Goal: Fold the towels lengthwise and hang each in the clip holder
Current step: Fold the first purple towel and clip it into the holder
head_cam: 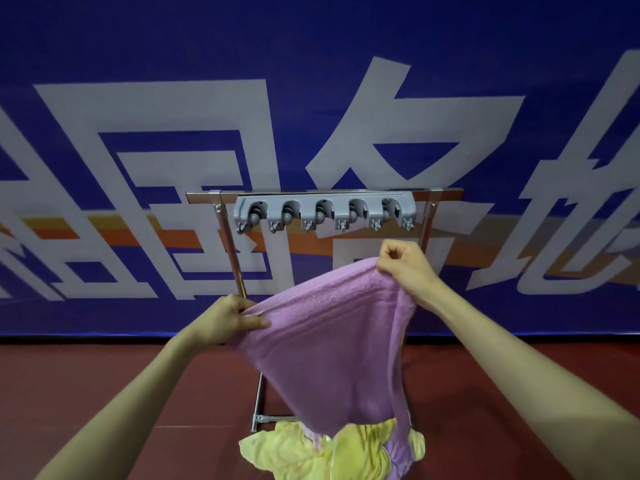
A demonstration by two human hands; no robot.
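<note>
Head view: your left hand (228,318) pinches the top edge of the purple towel (329,341) at the cloth's 9 o'clock, thumb and fingers curled over the hem. Your right hand (405,268) is higher, at the towel's 1 o'clock, closed tight round the other end of that edge. The towel hangs spread between them and sags to a point. Its lower end reaches the crumpled yellow towel (294,452) at 6 o'clock on the red floor (104,375). The grey clip holder (323,211) sits at 12 o'clock, above and apart from the cloth, on the top bar of a metal rack (230,244). A blue banner (311,64) stands behind.
</note>
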